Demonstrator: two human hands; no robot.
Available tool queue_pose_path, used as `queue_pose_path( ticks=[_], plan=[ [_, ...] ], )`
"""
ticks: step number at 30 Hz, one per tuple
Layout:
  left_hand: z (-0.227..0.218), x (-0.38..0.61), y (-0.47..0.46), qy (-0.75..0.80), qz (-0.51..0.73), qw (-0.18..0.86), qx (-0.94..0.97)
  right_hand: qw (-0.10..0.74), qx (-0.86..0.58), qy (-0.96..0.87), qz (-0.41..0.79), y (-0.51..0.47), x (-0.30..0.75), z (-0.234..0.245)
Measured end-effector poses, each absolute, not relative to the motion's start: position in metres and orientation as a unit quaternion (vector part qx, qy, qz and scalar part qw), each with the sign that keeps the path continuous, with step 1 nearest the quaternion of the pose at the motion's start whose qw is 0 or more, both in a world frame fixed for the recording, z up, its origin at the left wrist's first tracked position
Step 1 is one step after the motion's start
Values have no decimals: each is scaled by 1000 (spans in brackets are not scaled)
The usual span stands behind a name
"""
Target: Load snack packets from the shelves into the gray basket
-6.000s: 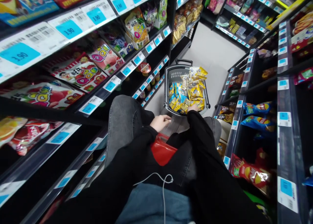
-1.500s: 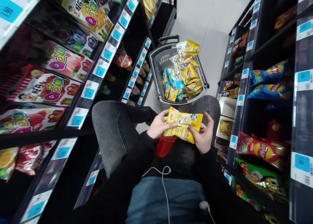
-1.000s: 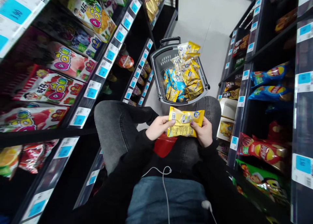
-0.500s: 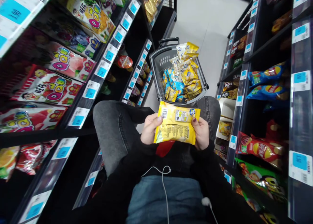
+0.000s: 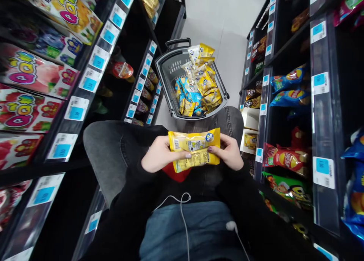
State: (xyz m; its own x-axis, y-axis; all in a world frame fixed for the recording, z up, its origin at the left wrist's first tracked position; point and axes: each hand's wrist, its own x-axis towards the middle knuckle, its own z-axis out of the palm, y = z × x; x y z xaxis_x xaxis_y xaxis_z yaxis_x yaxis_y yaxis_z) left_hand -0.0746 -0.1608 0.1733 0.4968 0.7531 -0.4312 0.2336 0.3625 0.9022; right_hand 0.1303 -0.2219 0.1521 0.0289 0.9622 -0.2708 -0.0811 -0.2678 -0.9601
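I hold a yellow snack packet (image 5: 195, 149) flat in front of me, its printed back with a barcode facing up. My left hand (image 5: 157, 157) grips its left end, thumb on top. My right hand (image 5: 229, 154) grips its right end the same way. Both hands hover over my knees in grey jeans. Just beyond my knees a grey shopping basket (image 5: 168, 69) stands on the floor, filled with several yellow and blue snack packets (image 5: 199, 88).
Black store shelves hem in a narrow aisle. Candy bags (image 5: 27, 69) and blue price tags (image 5: 98, 60) line the left side; crisp bags (image 5: 287, 82) fill the right. A red pouch (image 5: 174, 174) lies in my lap, with a white earphone cable (image 5: 182, 206) below. Pale floor (image 5: 224, 18) stretches ahead.
Six seconds ago my right hand reached into the basket; since then both hands hold the yellow packet. Over the last half second the packet tilted flatter and lower, and my view shifted right.
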Motion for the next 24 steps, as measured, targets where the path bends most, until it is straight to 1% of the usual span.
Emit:
queue_pose_path(
  ticks=[3, 7, 10, 12, 16, 18, 24],
  plan=[
    [174, -72, -162, 466, 214, 672, 534, 462, -565, -398, 556, -223, 134, 153],
    [172, -55, -169, 415, 272, 681, 539, 459, -547, -400, 575, -222, 128, 155],
    [166, -45, -173, 417, 294, 690, 514, 453, -574, -374, 570, -222, 123, 155],
    [163, -44, -174, 423, 294, 707, 485, 449, -588, -369, 563, -223, 123, 155],
    [158, -47, -176, 392, 291, 782, 387, 450, -593, -367, 558, -228, 122, 155],
    [158, -48, -178, 386, 285, 803, 354, 449, -603, -368, 547, -230, 120, 157],
    [158, -48, -181, 402, 277, 788, 375, 439, -640, -424, 467, -229, 119, 168]
  ],
)
